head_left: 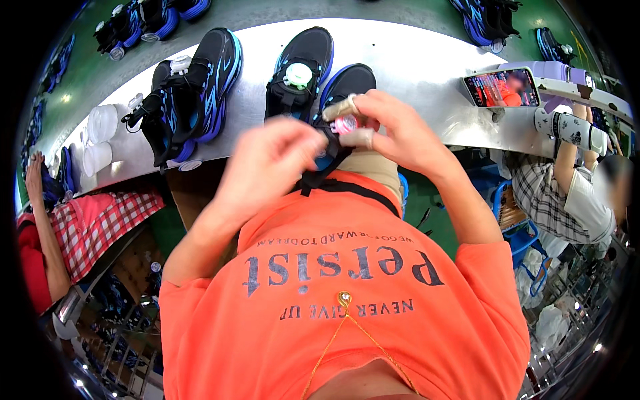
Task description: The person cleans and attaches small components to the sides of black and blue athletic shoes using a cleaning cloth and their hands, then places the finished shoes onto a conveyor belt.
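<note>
A black sneaker with blue trim (348, 81) lies toe-away at the table's front edge, in front of my body. My right hand (393, 127), with pale covers on the thumb and a finger, closes around a small round pink-and-white piece (345, 125) at the shoe's tongue. My left hand (275, 157) is at the left of the shoe opening; motion smears its fingers, and whether they hold anything is unclear. Just left of that shoe, another black sneaker (308, 53) carries a round white-green disc (298, 75) on its laces.
Further left on the metal table (400, 53) is a pair of similar sneakers (212, 80), with clear plastic cups (101, 125) beyond. At right, a phone (501, 88) leans near a white rail. A person in checked cloth (100, 220) works at left, another person (560, 193) at right.
</note>
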A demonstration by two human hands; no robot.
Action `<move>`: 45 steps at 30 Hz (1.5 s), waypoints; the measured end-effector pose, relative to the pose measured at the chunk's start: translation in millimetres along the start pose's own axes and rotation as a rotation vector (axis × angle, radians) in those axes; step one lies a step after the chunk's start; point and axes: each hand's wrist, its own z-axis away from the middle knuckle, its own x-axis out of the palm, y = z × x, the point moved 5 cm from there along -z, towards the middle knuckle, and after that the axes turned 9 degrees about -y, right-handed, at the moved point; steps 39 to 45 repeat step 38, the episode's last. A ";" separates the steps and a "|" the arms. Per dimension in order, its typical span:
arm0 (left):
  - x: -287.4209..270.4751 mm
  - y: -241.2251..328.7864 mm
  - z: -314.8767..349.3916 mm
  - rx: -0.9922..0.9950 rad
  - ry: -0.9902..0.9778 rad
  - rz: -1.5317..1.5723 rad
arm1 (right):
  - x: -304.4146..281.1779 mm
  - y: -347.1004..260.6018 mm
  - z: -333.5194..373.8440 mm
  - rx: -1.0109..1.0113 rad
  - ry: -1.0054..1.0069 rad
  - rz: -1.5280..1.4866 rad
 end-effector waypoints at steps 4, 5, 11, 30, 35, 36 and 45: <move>31.5 -19.9 -8.4 -0.153 -0.063 0.279 | 0.5 2.9 -0.6 0.069 0.139 0.252; 32.3 -22.6 -11.9 -0.158 -0.073 0.333 | 0.0 6.5 0.2 0.080 0.119 0.126; 51.2 -34.2 -23.6 -0.078 -0.008 0.552 | 1.4 5.4 4.6 0.045 0.121 0.095; 70.5 -22.7 -21.4 -0.124 0.036 0.648 | -2.4 5.4 22.7 0.071 0.243 0.027; 76.4 -16.9 -19.1 -0.130 0.040 0.664 | -17.1 4.6 24.0 0.007 0.010 -0.095; 79.7 -15.9 -19.4 -0.113 0.040 0.680 | -18.8 4.0 26.4 -0.010 -0.003 -0.054; 87.2 -19.0 -21.1 -0.076 0.037 0.713 | -20.1 5.7 29.9 -0.042 -0.027 0.033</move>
